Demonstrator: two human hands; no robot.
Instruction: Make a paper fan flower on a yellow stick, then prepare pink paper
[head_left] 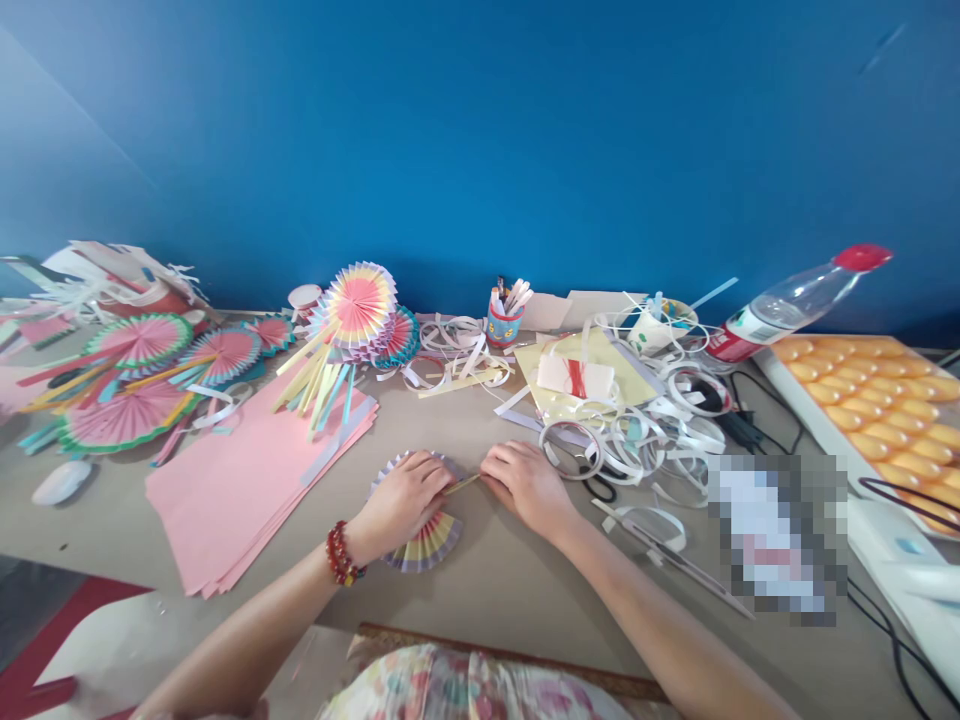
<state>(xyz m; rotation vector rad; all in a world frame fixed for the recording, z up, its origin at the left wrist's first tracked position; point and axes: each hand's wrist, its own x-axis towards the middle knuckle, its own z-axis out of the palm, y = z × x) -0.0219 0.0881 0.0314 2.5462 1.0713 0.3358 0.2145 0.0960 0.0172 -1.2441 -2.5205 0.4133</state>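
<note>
A round pleated paper fan (421, 548) in yellow, pink and lilac lies on the table in front of me. My left hand (409, 500) rests over its middle with the fingers bent down on it, hiding much of the pleats. To its right, my right hand (525, 485) has its fingers pinched on one end of a thin yellowish strip (463, 484). The strip's other end runs under my left fingers at the fan. Just beyond my right hand lies a loose roll of white tape (571, 450).
Pink paper sheets (247, 480) lie left, with finished paper fans (360, 310) on and beyond them. White paper strips (637, 440) tangle at right, near scissors (675, 560). A tilted bottle (795, 305) and a keyboard (870, 400) with a yellow cover stand farther right.
</note>
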